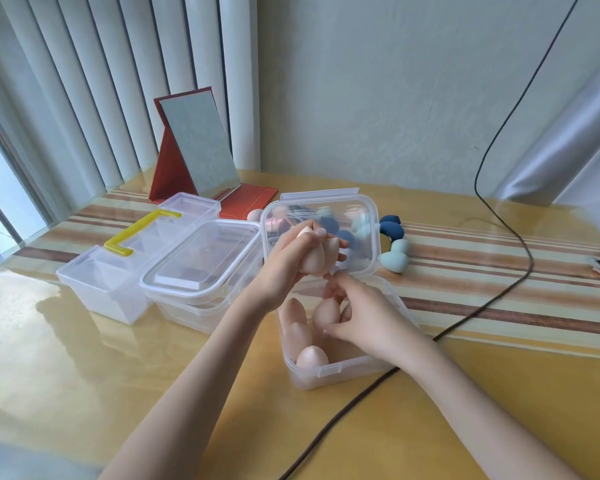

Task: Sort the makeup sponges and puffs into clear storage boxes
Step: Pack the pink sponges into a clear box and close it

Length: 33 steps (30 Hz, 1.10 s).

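Fingers of the right hand (361, 318) pinch a beige sponge (326, 311) inside the open clear box (336, 370); stand it snug beside the three already there. At 11 o'clock, the left hand (288, 265) grips two more beige sponges (317, 256); feed them one at a time. Blue sponges (394, 247) wait on the bench (153, 375) at 1 o'clock, probably for another box.

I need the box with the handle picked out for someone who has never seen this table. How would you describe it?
Start at the red folding mirror standing at the back of the yellow table. Just in front of it, leftmost in the row of containers, sits the clear plastic storage box. Unlike the flat-lidded clear tub beside it, its lid carries a yellow carry handle.
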{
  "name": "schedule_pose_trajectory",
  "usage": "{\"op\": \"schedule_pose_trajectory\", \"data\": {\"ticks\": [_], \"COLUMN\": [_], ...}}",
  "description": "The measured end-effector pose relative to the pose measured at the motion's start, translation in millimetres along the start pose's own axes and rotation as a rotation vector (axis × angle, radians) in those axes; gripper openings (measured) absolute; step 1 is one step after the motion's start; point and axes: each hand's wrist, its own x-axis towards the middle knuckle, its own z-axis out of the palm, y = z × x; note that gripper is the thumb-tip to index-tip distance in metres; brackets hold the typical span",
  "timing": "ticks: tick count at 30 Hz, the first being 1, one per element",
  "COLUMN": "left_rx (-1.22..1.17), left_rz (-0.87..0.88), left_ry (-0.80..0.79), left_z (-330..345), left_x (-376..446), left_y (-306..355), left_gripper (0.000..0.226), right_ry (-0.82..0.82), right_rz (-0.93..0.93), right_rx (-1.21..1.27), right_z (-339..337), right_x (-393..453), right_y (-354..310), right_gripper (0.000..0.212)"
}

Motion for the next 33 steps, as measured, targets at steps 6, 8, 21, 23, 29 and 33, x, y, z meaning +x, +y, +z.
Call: {"op": "schedule_pose_trajectory", "data": {"ticks": [6,8,21,23,29,33], "left_rx": [-0.019,-0.029,0.473,0.543,0.311,0.315], "left_rz": [0.040,0.055,-0.061,-0.076,-0.153,-0.167], "left_ry": [0.018,0.053,-0.120,-0.118,-0.114,-0.152], "left_z": [-0.7,-0.4,-6.8,-4.9,-11.0,-12.8], "left_x": [-4.8,-7.0,-26.3,-24.4,-21.7,-19.7], "left_y": [-1.0,-1.3,4.4,4.1,2.9,1.9], "left_gripper": [0.031,0.037,0.026,0.030,0.017,0.014], "right_ry": [0.103,0.122,0.034,-0.001,-0.096,-0.049], "right_rz": [-0.064,-0.064,0.146,0.147,0.026,-0.056], "right_rx": [-0.047,-0.051,0.416,0.565,0.667,0.524], "right_z": [2.2,7.3,-7.9,-10.8,-19.3,-13.9], "right_x": [12.6,14.2,7.8,6.2,0.2,2.8], "right_y": [-5.2,-4.2,11.0,11.9,7.8,9.0], "right_gripper": [0.035,0.035,0.029,0.029,0.038,0.036]}}
